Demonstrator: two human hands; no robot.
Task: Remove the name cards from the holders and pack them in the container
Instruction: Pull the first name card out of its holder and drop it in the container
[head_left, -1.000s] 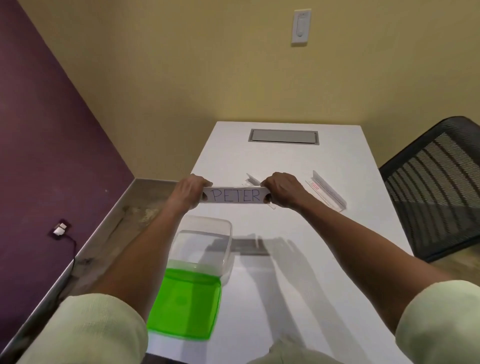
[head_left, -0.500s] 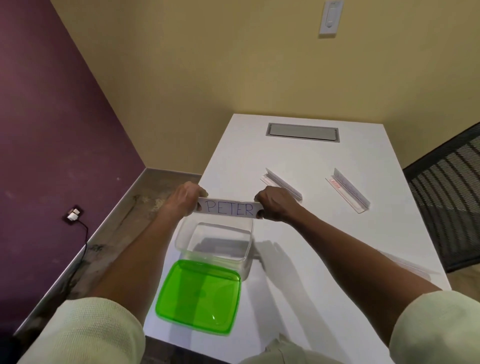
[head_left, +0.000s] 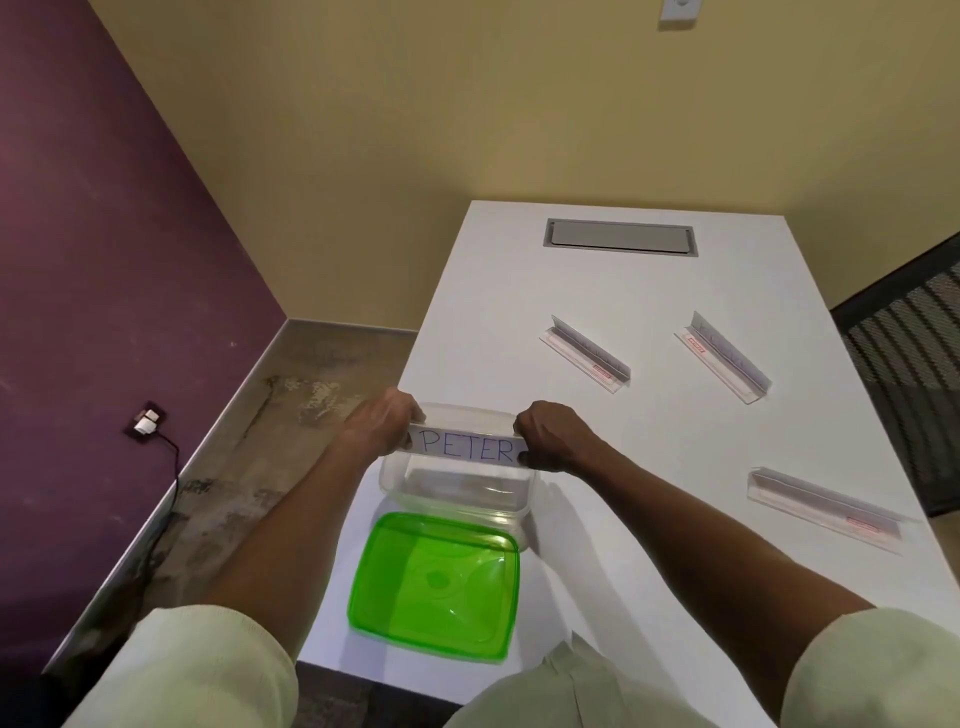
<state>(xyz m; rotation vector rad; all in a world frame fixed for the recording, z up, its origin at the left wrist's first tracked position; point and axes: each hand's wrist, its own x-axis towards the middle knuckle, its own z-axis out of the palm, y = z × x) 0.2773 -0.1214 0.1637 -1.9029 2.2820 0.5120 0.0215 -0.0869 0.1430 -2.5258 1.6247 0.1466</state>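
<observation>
A white name card (head_left: 466, 444) reading PETER is stretched between my hands, just above the far part of the clear plastic container (head_left: 457, 499). My left hand (head_left: 384, 423) pinches the card's left end and my right hand (head_left: 550, 434) pinches its right end. The container stands open at the table's left front edge. Three clear holders lie on the white table (head_left: 675, 291): one (head_left: 587, 353) in the middle, one (head_left: 724, 362) further right, one (head_left: 826, 506) at the near right.
The green lid (head_left: 436, 582) lies upturned on the table in front of the container, near the front edge. A grey cable hatch (head_left: 621, 237) sits at the far end. A black mesh chair (head_left: 904, 353) stands at the right. A purple wall and bare floor lie left.
Both hands have brought the PETER card back toward me and down, from over the table's middle to just above the open container. The camera has tilted down and left.
</observation>
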